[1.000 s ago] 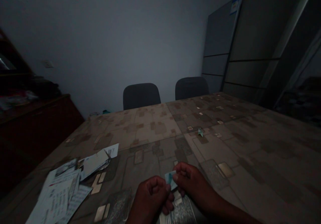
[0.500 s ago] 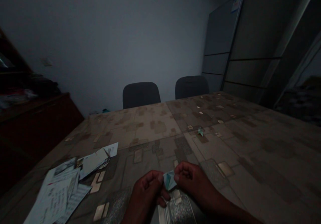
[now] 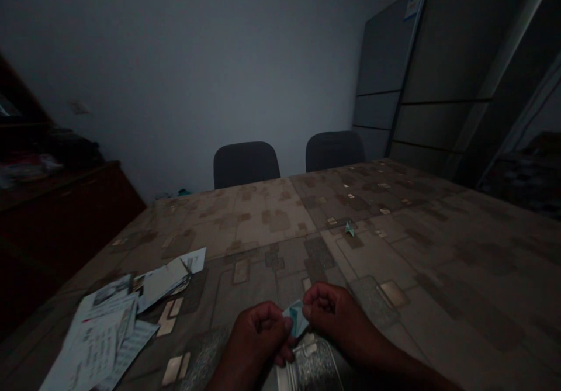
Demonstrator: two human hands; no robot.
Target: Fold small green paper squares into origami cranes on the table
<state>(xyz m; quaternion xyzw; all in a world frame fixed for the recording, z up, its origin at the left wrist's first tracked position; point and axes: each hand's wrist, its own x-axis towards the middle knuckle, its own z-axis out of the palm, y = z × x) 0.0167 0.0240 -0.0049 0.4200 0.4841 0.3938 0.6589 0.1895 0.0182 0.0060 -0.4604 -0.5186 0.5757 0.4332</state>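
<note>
A small folded piece of pale blue-green paper (image 3: 298, 319) is pinched between my two hands, just above the near part of the table. My left hand (image 3: 258, 332) grips its left edge between thumb and fingers, with the lower fingers curled underneath. Its right edge sits in the pinch of my right hand (image 3: 335, 315). A darker teal fold shows in the middle of the paper. Farther off on the table stands a small green folded-paper figure (image 3: 349, 229), apart from both hands.
A patterned cloth covers the table (image 3: 245, 233). Loose printed papers (image 3: 99, 327) and a stack of cards (image 3: 164, 283) lie at the left. Two dark chairs (image 3: 246, 164) stand at the far edge, before a pale wall. A wooden cabinet (image 3: 65, 215) is at the left.
My left hand has shifted slightly down, and the paper has tilted a little between my hands. My right hand stays nearly in place. Both keep their hold.
</note>
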